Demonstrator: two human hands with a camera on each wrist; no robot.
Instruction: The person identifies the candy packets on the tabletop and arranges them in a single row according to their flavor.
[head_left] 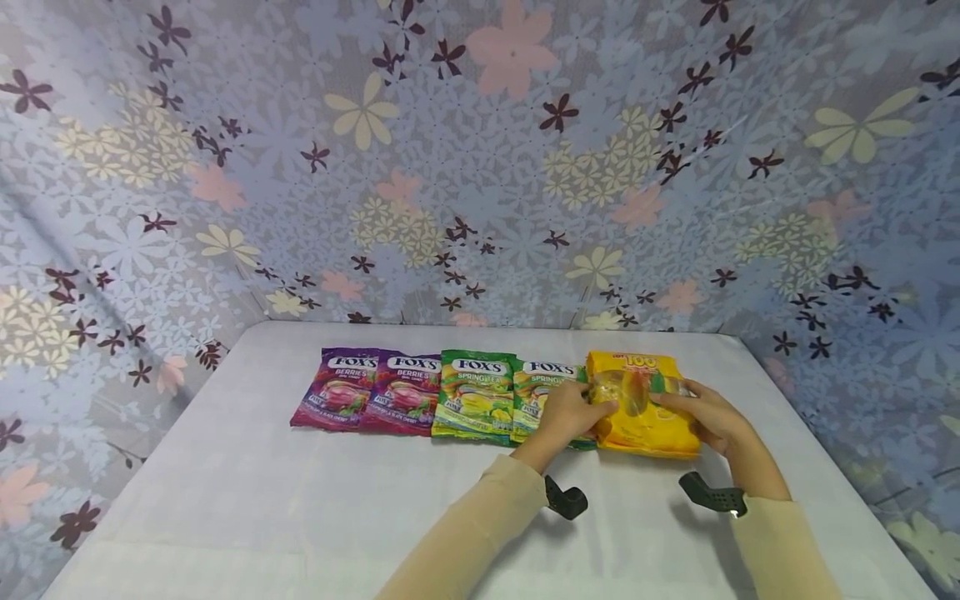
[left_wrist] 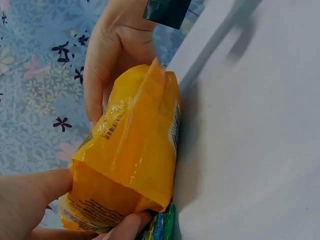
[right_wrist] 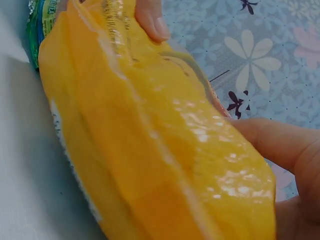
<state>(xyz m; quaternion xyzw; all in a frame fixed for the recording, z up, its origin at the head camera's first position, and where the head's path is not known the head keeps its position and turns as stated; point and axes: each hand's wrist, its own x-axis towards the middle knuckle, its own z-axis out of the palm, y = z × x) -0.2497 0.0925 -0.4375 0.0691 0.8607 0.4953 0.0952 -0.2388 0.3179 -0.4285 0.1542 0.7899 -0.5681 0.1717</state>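
Note:
A plump yellow LOT 100 candy bag (head_left: 645, 429) is at the right end of a row of candy bags in the head view. My left hand (head_left: 568, 412) grips its left side, thumb on the front. On the opposite side my right hand (head_left: 708, 417) holds it, with the thumb over the front. In the left wrist view, the yellow bag (left_wrist: 135, 145) shows its folded bottom between both hands. A green Fox's Spring Tea bag (head_left: 525, 408) lies just left of it, partly hidden by my left hand.
Another green Fox's bag (head_left: 474, 400) and two overlapping purple Fox's Berries bags, the nearer one (head_left: 401, 396) to the right, continue the row leftward. All lie on a white table (head_left: 300, 517). A floral cloth (head_left: 480, 167) rises behind the table's far edge.

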